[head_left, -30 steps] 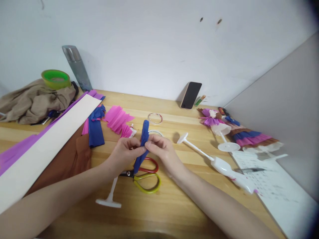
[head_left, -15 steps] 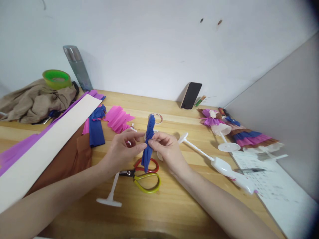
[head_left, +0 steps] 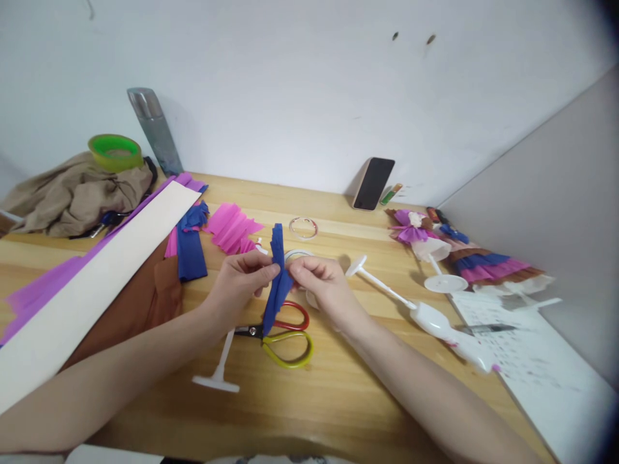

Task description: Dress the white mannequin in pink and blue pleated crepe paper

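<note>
Between my two hands stands a narrow, folded strip of blue crepe paper [head_left: 275, 299], held roughly upright above the table. My left hand [head_left: 244, 274] pinches it from the left, thumb in front. From the other side, my right hand [head_left: 319, 280] grips its right edge between thumb and fingers, pulling a small corner outward. Below the strip lie scissors [head_left: 290, 348] with one red and one yellow handle loop. A white stand with a flat base [head_left: 216, 383] lies beside them. A roll of tape [head_left: 297, 253] is partly hidden behind my right hand.
Pink crepe paper [head_left: 232, 229], brown paper [head_left: 130, 303] and a long cream board [head_left: 116, 270] lie left. A phone [head_left: 374, 183] leans on the wall. Right are a white doll-like figure [head_left: 449, 335], a ruffled paper dress [head_left: 498, 267] and a written sheet [head_left: 527, 374].
The blue strip has tilted and shifted slightly left. My right hand has drawn its edge outward, so the lower part looks wider. The view has moved a little.
</note>
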`<state>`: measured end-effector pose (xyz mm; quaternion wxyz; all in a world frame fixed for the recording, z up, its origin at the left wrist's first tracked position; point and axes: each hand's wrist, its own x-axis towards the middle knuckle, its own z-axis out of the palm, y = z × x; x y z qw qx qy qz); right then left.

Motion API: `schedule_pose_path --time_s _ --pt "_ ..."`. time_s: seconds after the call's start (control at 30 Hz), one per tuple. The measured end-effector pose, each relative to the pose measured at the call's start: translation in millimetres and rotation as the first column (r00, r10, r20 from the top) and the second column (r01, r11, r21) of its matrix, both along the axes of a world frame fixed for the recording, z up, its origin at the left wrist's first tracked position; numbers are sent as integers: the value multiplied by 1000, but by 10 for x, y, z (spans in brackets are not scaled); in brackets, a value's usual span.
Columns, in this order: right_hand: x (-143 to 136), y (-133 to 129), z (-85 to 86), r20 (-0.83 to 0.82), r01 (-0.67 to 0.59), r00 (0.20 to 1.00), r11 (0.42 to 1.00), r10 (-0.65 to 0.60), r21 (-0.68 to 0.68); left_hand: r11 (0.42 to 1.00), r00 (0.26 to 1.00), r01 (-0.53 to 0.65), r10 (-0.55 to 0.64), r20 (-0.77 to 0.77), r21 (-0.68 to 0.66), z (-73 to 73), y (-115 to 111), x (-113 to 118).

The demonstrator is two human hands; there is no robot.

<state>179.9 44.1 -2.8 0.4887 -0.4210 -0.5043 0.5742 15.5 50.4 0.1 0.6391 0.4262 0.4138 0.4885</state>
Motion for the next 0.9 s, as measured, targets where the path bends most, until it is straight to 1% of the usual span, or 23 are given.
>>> schedule_pose_path --time_s 0.1,0.2,0.27,0.33,0.4,0.5,0.57,0.63,0.77,0.9 --pt "9 -7 13 65 4 998 999 -6 42 1000 1000 -19 19 4 -4 -7 15 0" --pt "6 -17 30 171 75 981 990 -95 120 999 999 -35 36 -19 12 -20 35 1" --pt "4 -25 50 163 104 979 986 -125 132 999 999 -43 43 -31 23 -9 42 7" --pt "2 -35 71 125 74 988 990 -88 116 998 998 -51 53 -38 43 24 36 19" --pt "-7 -46 84 125 50 990 991 -66 125 996 997 -65 67 -30 67 66 18 35" --pt "-32 -58 80 230 101 962 975 -147 200 994 998 -65 67 -18 92 107 -9 55" --pt "-44 -57 68 261 121 948 966 -180 228 993 998 -61 63 -19 105 107 -14 58" --pt "-42 -47 55 223 109 962 972 -156 208 993 998 -64 65 -14 103 89 -4 53" --pt "-14 -14 36 103 85 990 989 -97 120 996 998 -59 59 2 66 26 41 29" --pt "-7 3 36 56 95 993 992 -100 89 997 998 -65 64 24 48 -2 68 20"
